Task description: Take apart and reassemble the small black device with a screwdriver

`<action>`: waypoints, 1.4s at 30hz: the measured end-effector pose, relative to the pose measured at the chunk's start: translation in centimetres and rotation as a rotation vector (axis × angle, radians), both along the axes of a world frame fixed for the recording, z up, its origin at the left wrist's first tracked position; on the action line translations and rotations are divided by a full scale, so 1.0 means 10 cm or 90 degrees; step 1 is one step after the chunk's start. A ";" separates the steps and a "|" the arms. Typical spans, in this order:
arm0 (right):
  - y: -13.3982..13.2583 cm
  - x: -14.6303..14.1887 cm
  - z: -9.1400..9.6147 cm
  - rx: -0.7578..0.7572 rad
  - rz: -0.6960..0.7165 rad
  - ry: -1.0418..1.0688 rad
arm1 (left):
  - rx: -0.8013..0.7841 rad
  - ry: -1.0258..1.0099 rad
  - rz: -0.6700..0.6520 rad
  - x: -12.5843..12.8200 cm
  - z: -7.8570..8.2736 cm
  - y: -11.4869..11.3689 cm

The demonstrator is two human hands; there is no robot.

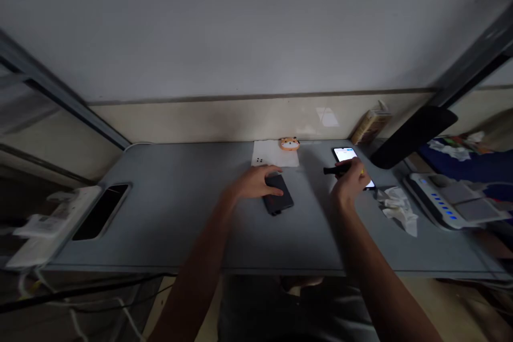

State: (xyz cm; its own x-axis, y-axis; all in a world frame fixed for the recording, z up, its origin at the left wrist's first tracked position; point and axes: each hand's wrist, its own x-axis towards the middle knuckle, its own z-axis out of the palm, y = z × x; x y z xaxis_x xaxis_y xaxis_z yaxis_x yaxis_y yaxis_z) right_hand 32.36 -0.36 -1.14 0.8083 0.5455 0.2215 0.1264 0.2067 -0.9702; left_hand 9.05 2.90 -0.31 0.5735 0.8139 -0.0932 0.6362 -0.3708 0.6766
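Observation:
My left hand [256,181] curves over a flat dark rectangular device [278,195] lying on the grey desk. The fingers are at its far edge and the thumb rests across its top. My right hand [350,181] is closed around a black stick-like tool [335,169] with a bit of yellow showing by the fingers. That tool points to the left, above a phone [344,154] with a lit screen, which the hand partly covers. Behind the device lies white paper [266,154] with several small dark bits on it. An orange-and-white animal-faced case [289,144] sits on the paper's far edge.
At the left, a second phone [102,212] with a dark screen lies beside a white power strip [76,214]. Crumpled tissue [398,208], a white device with blue lights [441,203], a black cylinder [412,136] and a small box [369,125] stand at the right. A wall [224,120] closes off the back.

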 end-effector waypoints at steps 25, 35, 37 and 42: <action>-0.34 -0.10 0.08 0.059 0.102 -0.380 | -0.007 0.056 0.022 0.01 -0.04 -0.06; -0.36 -0.45 0.11 0.066 0.442 -0.426 | -0.001 0.008 -0.036 -0.15 -0.10 0.03; -0.35 -0.43 0.11 0.056 0.420 -0.419 | -0.003 0.006 -0.028 -0.20 -0.09 0.04; -0.30 -0.27 0.12 0.024 0.261 -0.347 | -0.001 0.010 -0.013 -0.31 -0.06 0.06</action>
State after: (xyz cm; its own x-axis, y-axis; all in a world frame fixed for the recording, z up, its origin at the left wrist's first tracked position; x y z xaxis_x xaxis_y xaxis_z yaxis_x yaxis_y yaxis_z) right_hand 29.65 -3.33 0.06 0.3049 0.7675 0.5638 0.4991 0.3754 -0.7810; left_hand 5.90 3.54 -0.88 0.5887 0.8016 -0.1043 0.6392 -0.3827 0.6671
